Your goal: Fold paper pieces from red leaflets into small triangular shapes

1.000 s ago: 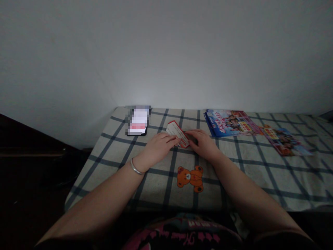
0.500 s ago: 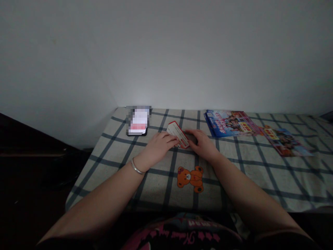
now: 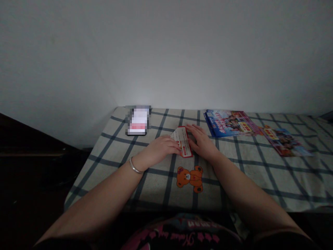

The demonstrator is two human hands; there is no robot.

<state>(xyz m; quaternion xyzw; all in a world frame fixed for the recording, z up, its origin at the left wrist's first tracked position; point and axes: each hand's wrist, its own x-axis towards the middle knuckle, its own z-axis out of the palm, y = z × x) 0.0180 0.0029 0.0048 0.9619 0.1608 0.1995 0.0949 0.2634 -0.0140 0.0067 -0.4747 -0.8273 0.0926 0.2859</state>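
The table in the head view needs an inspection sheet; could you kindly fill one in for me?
Surface: checked tablecloth, with an orange bear picture on it
Job's things: white-and-red folded paper between the hands
Clutter: phone, screen lit, at back left; leaflets at right
Hands: left hand over the paper's left part; right hand by its right edge, contact unclear
Cables: nothing seen
Surroundings: pale wall behind; dark area at left

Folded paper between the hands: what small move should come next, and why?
Perhaps press the right edge of the folded paper with the right hand: its fingers lie beside that edge, while the left hand lies over the paper's left side.
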